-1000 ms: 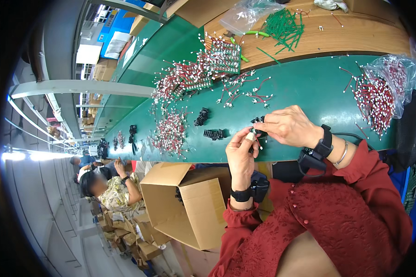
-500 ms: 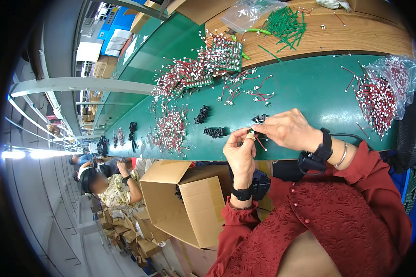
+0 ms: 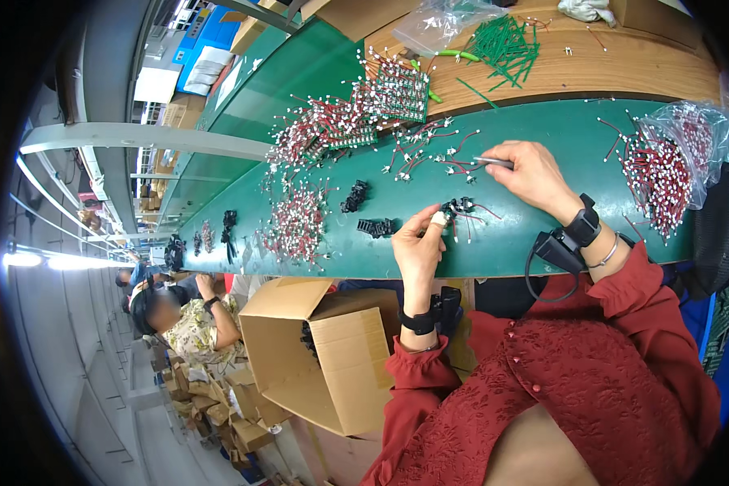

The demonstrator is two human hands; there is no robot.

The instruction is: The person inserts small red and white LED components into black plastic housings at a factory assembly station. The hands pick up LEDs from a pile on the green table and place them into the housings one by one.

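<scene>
My left hand (image 3: 418, 243) pinches a small dark part with red wires (image 3: 444, 217) between thumb and fingertips, over the green table; a pale covering shows on one fingertip. Right beside those fingertips lies a small cluster of black plastic parts (image 3: 462, 206). Farther off, my right hand (image 3: 530, 173) is closed around a slim silver tool (image 3: 495, 162) that looks like tweezers. Its tip is close to loose red wires with white connectors (image 3: 460, 168); whether it touches one I cannot tell. Two more clusters of black parts (image 3: 376, 228) sit left of my left hand.
Piles of red wires with white connectors (image 3: 296, 223) lie at left, near stacked green circuit boards (image 3: 402, 91). At right a clear bag (image 3: 709, 146) spills more wires. Green strips (image 3: 502, 49) rest on a wooden board. An open cardboard box (image 3: 352, 373) stands below the table edge; a person sits beyond.
My right hand has left my left hand and moved away toward the loose wires, where the silver tool now shows in it. My left hand keeps its pinch near the black cluster.
</scene>
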